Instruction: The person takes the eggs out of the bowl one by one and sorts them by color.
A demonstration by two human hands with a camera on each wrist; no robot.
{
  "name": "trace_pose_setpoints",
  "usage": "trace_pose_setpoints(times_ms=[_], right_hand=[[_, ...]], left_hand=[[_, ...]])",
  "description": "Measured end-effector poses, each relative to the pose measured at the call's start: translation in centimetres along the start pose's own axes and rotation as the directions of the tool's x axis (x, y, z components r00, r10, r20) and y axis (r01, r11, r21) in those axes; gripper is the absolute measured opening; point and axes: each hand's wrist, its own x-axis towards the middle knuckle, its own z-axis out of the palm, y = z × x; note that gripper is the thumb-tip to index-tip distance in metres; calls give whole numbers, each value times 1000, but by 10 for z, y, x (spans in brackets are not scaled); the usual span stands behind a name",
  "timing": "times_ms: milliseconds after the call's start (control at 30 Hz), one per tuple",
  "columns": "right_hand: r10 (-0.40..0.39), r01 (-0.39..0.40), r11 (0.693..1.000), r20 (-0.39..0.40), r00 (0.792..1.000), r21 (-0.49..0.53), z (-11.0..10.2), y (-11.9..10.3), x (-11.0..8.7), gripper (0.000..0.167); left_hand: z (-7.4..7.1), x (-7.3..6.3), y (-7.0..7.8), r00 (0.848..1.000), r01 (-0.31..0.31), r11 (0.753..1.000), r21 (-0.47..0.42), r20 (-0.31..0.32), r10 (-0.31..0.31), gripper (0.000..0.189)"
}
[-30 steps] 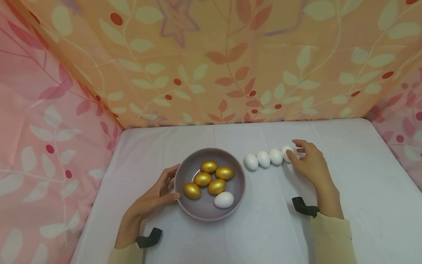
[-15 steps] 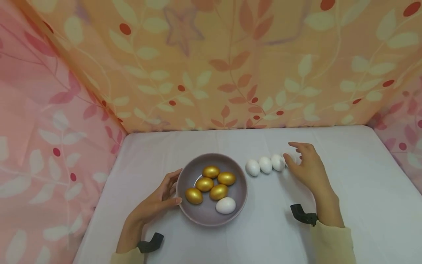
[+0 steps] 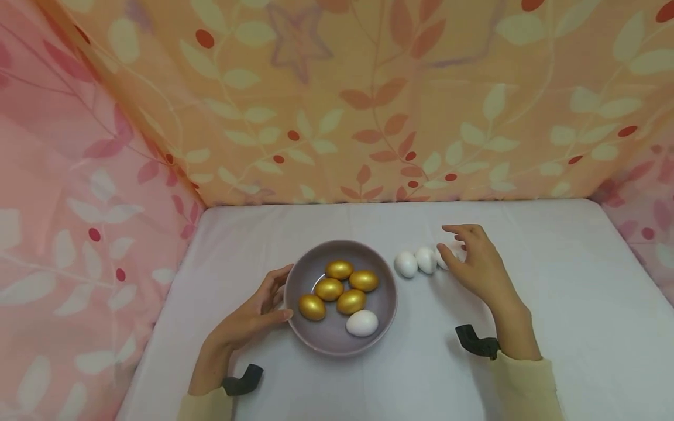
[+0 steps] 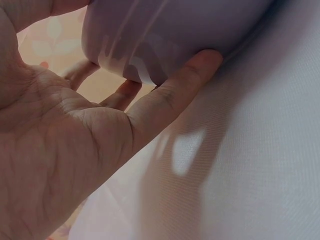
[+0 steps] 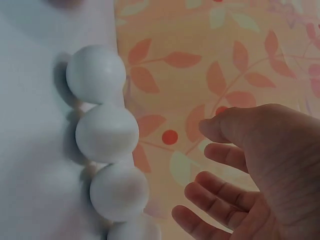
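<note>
My left hand [image 3: 250, 316] holds the left side of a mauve bowl [image 3: 326, 338], thumb at the rim and fingers spread along the outer wall. In the left wrist view, the fingertips touch the bowl's side [image 4: 165, 35] low down. Several golden eggs [image 3: 351, 302] lie in the bowl, with one white egg [image 3: 361, 323] near its front right. A row of several white eggs [image 3: 406, 265] stands right of the bowl. Over the row's right end hovers my right hand [image 3: 479, 269], fingers loosely bent and holding nothing; it partly hides the eggs there. The right wrist view shows the fingers apart from the eggs [image 5: 107, 134].
A white cloth covers the table [image 3: 400, 374]. Behind it hangs an orange leaf-patterned curtain [image 3: 316, 105], and pink patterned cloth [image 3: 68, 234] closes off the left and right sides. Dark camera mounts [image 3: 244, 380] stick out from both wrists.
My right hand has moved left along the row of white eggs, from beside its right end to over it. The left hand keeps its hold on the bowl. The head view has shifted slightly.
</note>
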Motion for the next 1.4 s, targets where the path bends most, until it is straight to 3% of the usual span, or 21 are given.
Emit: trace_pose_setpoints(times_ms=[333,567,667,833,1033,1133,1400], right_hand=[[-136,133,989,38,990,65,20,-22,4,41],[-263,247,954,74,962,171,28,-50,-3,50],[-329,299,928,114,937,222,27,-64,-4,54],[-423,369,901,272,865,228,27,-91,1,46],[-493,470,865,478,727,177,38,-118,4,34],[-507,500,848,546,667,176,44,-127,3,32],[-495,581,805,675,547,120,54,-137,4,21]], left_hand=[[1,1,2,1000,-7,1000,3,-9,7,81],[4,4,-1,1000,21,1000,-7,0,-21,81],[5,4,-2,999,32,999,-7,0,-32,81],[4,1,-1,1000,24,1000,-12,-18,-24,83],[1,0,1,1000,18,1000,-1,-23,-18,83],[1,-1,2,999,25,1000,0,-25,-25,82],[3,2,2,1000,4,1000,-1,-9,-4,81]])
